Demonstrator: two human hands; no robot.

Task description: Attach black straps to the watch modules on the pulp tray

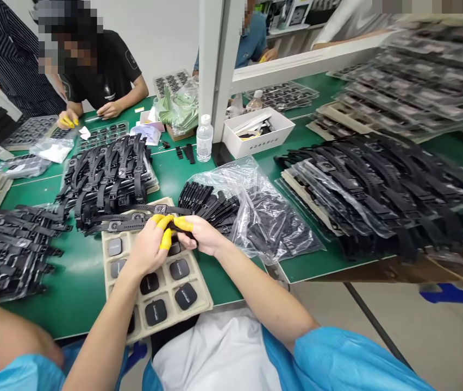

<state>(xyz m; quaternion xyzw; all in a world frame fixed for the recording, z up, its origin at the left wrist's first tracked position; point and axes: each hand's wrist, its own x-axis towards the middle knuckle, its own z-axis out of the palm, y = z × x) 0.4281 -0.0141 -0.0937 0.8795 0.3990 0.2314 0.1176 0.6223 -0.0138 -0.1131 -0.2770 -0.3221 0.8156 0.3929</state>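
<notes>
Yellow finger cots tip the left hand and right hand, whose fingers pinch a black strap-like piece between them, mid-frame, over the beige tray.

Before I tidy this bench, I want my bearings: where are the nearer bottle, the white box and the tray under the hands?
Bottle (pixel 204 142): head view, middle of its body.
Box (pixel 263 144): head view, front wall.
Tray (pixel 204 293): head view, right-hand rim.

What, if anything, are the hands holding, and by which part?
The left hand and right hand seem to pinch a black strap-like piece; their yellow-tipped fingers hide which part.
</notes>
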